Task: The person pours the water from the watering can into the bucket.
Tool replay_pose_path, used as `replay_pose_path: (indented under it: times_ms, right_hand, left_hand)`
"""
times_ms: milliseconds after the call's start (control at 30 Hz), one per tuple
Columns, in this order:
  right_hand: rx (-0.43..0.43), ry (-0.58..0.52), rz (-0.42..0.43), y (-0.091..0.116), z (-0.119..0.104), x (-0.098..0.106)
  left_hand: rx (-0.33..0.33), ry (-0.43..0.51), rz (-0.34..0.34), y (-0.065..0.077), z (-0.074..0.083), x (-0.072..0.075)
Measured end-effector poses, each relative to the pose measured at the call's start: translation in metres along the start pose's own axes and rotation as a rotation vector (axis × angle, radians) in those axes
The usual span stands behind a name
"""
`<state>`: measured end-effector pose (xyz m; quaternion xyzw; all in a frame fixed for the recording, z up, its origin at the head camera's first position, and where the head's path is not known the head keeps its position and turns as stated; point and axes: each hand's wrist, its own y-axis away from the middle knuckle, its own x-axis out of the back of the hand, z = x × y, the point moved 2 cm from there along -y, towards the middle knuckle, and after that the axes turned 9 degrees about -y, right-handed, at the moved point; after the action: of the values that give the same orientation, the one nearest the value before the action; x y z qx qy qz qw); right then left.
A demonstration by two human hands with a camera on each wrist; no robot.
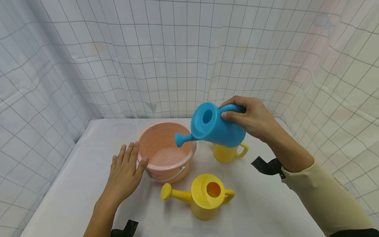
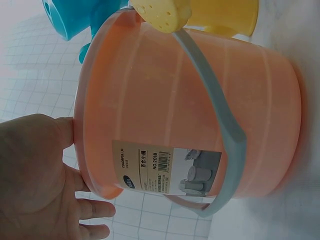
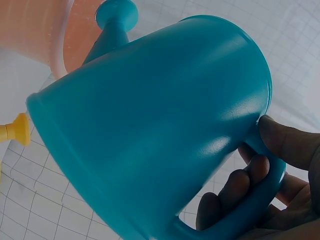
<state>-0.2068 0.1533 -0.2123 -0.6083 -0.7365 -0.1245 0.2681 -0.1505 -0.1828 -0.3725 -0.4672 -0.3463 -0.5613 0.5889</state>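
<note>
Right hand (image 1: 251,119) grips the blue watering can (image 1: 223,131); the outstretched left hand (image 1: 125,173) touches the bucket (image 1: 171,167).

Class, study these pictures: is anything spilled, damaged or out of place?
Nothing looks spilled, damaged or out of place. The blue watering can is tilted, but the right hand grips its handle, with its spout toward the pink bucket, so that looks deliberate.

The pink bucket (image 2: 150,85) carries a paper label (image 2: 167,169) on its side, its print turned sideways in the left wrist view. It reads "COLORFUL Life", the Chinese "百合小桶" and "NO.2018" — the number stands next to a barcode (image 2: 164,162). A dark blue oval logo (image 2: 128,182) bears pale lettering, too small to tell — likewise the fine print (image 2: 152,184).
</note>
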Motion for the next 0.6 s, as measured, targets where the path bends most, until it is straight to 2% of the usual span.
replay_pose_path:
  times_ms: [600]
  right_hand:
    - [0.000,0.007,-0.002,0.0002,-0.0025,0.0007]
  left_hand:
    - [0.003,0.000,0.019,0.0003,0.0008,-0.0006]
